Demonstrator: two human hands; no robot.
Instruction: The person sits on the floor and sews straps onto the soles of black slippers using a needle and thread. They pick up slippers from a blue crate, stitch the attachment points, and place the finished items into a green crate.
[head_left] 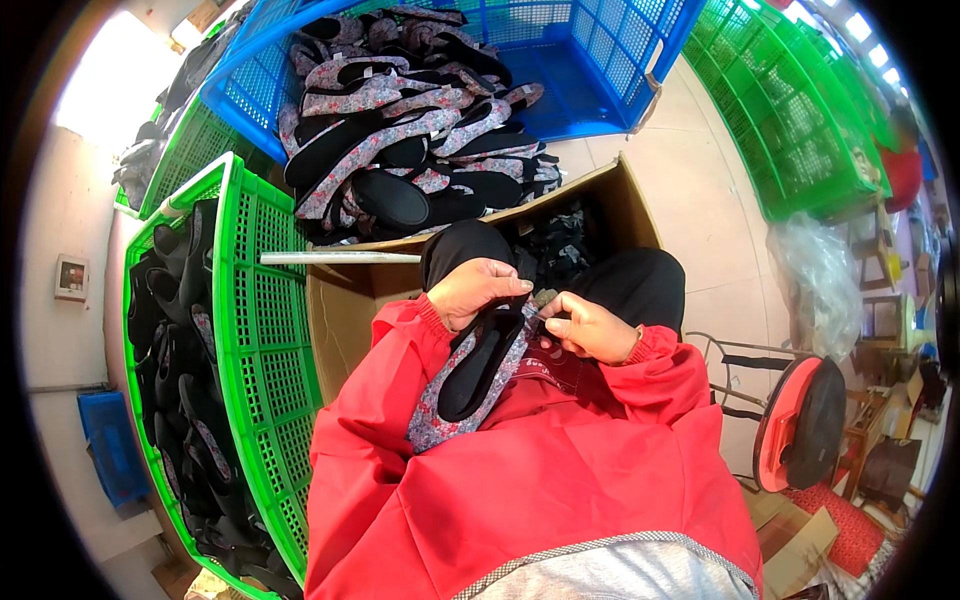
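Observation:
A floral fabric shoe (pixel 428 426) with a black insole lies over my lap, its opening facing up. My left hand (pixel 470 293) pinches the far end of the shoe between thumb and fingers. Close beside it, my right hand (pixel 592 328) has its fingers closed at the same end, on the shoe's right edge. A small greyish bit shows between the two hands; I cannot make out what it is. Beyond my knees, many similar floral shoes with black soles (pixel 392 198) are heaped in and before a blue crate (pixel 570 95).
An open cardboard box (pixel 338 335) stands around my knees, with dark items (pixel 560 240) inside and a white strip (pixel 340 258) across it. A green crate (pixel 275 330) of black shoes is at left. Green crates (pixel 780 120), a plastic bag (pixel 822 285) and a round stool (pixel 815 425) are at right.

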